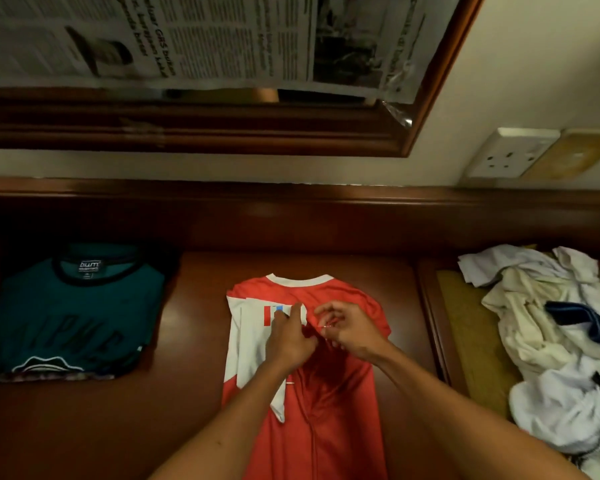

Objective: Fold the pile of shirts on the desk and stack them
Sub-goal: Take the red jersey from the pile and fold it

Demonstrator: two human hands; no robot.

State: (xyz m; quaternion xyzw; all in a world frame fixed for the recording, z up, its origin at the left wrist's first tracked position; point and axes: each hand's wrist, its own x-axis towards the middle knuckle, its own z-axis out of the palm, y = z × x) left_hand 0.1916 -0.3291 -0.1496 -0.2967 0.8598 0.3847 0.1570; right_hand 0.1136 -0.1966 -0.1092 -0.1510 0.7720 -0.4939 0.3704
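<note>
A red shirt point(329, 393) with a white collar lies flat in the middle of the dark wooden bench point(194, 410), collar toward the wall, its lower part running off the bottom edge of the view. Its white left sleeve is folded in over the body. The left hand point(290, 336) rests on that folded sleeve, fingers stretched forward and pressing the white cloth near a small red and blue mark. The right hand point(349, 329) sits just beside it, fingers curled, pinching a bit of the red fabric near the middle of the shirt. At the left of the bench lies a folded teal shirt point(73, 313) with a dark collar, on top of other folded cloth whose edge shows beneath it. At the right, a loose pile of pale shirts point(551, 341) with one dark blue piece among them sits heaped over a yellowish surface. On the wall above hang a wooden-framed mirror point(395, 133) covered with newspaper point(187, 39), and a wall socket point(506, 154).
</note>
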